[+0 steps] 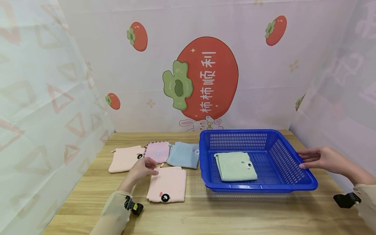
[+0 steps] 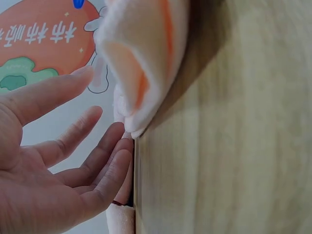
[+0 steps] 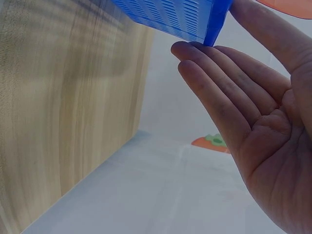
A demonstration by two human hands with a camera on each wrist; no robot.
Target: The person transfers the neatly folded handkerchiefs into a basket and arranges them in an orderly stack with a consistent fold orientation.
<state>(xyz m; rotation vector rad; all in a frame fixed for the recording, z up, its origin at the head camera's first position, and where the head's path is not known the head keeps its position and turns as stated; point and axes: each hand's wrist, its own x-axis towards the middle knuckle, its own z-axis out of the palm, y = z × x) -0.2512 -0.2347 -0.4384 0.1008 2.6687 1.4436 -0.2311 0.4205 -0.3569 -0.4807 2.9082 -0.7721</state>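
Observation:
My left hand (image 1: 144, 168) hovers with parted, slightly bent fingers over the back left corner of a folded pink hand towel (image 1: 168, 184) with a black eye patch. In the left wrist view, the fingertips are close to the fold of this pink towel (image 2: 141, 63), nothing between thumb and fingers. My right hand (image 1: 321, 159) is at the right rim of a blue plastic basket (image 1: 243, 187), fingers nearly straight. From the right wrist, the fingertips (image 3: 187, 68) show just below the basket's rim (image 3: 217, 22), thumb beside it. A folded pale green towel (image 1: 236, 166) lies inside the basket.
Behind my left hand, another pink towel (image 1: 124, 160), a lilac towel (image 1: 157, 152) with a checked edge and a blue towel (image 1: 184, 155) lie in a row. Everything stands on a wooden table (image 1: 205, 218). Printed cloth walls (image 1: 252, 98) enclose its back and sides.

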